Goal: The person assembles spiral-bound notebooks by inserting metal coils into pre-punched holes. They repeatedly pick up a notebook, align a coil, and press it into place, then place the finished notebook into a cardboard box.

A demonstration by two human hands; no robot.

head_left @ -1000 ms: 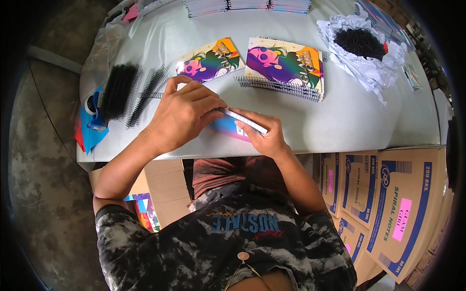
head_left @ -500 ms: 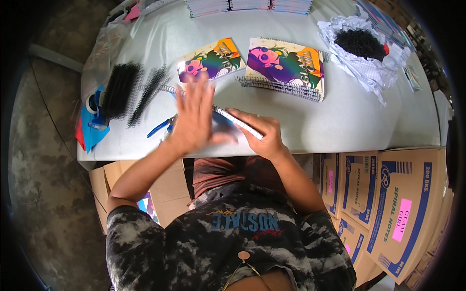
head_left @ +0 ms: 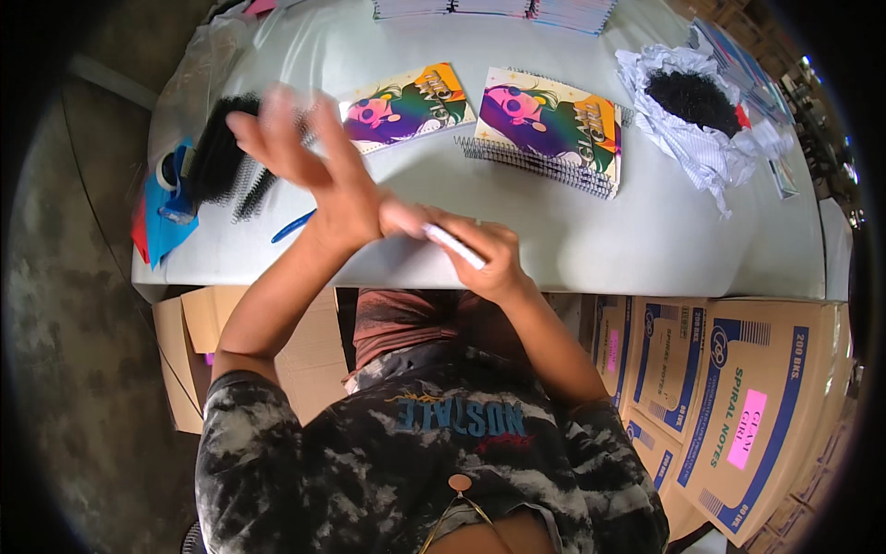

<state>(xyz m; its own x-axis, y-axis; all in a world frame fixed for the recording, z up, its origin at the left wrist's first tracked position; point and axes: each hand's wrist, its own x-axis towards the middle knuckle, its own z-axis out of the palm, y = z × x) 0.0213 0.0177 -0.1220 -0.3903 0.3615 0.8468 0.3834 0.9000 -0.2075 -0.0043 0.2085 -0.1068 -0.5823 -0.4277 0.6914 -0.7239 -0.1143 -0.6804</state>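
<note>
My right hand point(head_left: 489, 254) grips a thin notebook point(head_left: 459, 248) held edge-on over the table's near side; its pale page edge shows, and its far end is hidden behind my left thumb. My left hand point(head_left: 328, 180) is raised with fingers spread and smeared by motion, its thumb against or just in front of the notebook. Behind the left wrist, a blue tool handle point(head_left: 293, 226) pokes out on the tabletop. Beyond the hands lie a notebook with a colourful cover point(head_left: 406, 106) and, right of it, a stack of spiral notebooks point(head_left: 554, 125).
Black spiral coils point(head_left: 221, 157) lie at left, beside a blue tape dispenser point(head_left: 175, 189). Crumpled paper point(head_left: 688, 166) with a black tangle point(head_left: 692, 102) sits at right. Page stacks point(head_left: 494, 7) stand at the far edge. Cardboard boxes point(head_left: 757, 406) are stacked below the table at right.
My left hand has swung left and up, its fingers fanning wider, with the thumb now by the notebook. The right hand keeps its hold. The whole view has shifted slightly.
</note>
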